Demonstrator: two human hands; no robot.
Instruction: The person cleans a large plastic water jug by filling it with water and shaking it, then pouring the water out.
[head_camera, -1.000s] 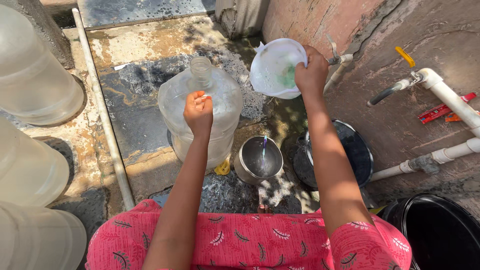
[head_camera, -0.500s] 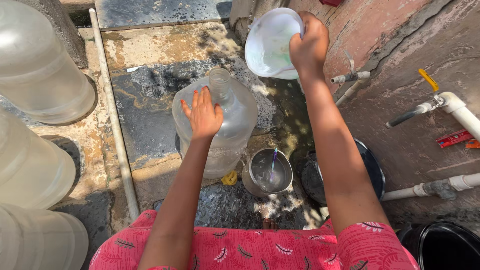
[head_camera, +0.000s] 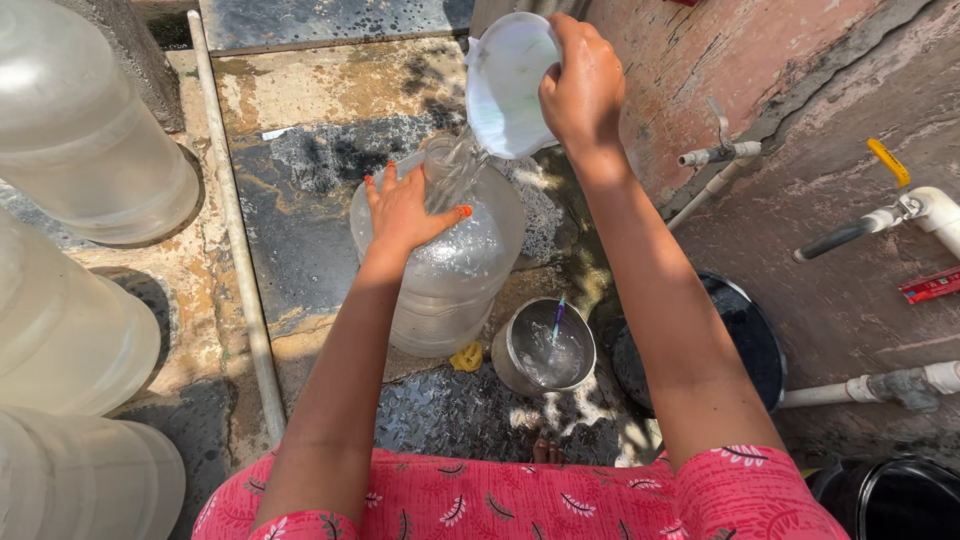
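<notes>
Now the right hand (head_camera: 583, 90) is gripping the white bowl (head_camera: 505, 85), newly tipping water into the big bottle (head_camera: 445, 260), the open left hand (head_camera: 405, 210) steadying it

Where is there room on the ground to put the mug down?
Bare wet slab lies between the white pipe and the big jar. Crowded: jar, steel pot and black tub sit close together.

Harsh sunlight from above throws hard, dappled shadows across the wet ground (head_camera: 330, 250). Glare washes out the large jugs (head_camera: 90, 150) at left. Focus is sharp; edges bow slightly.
</notes>
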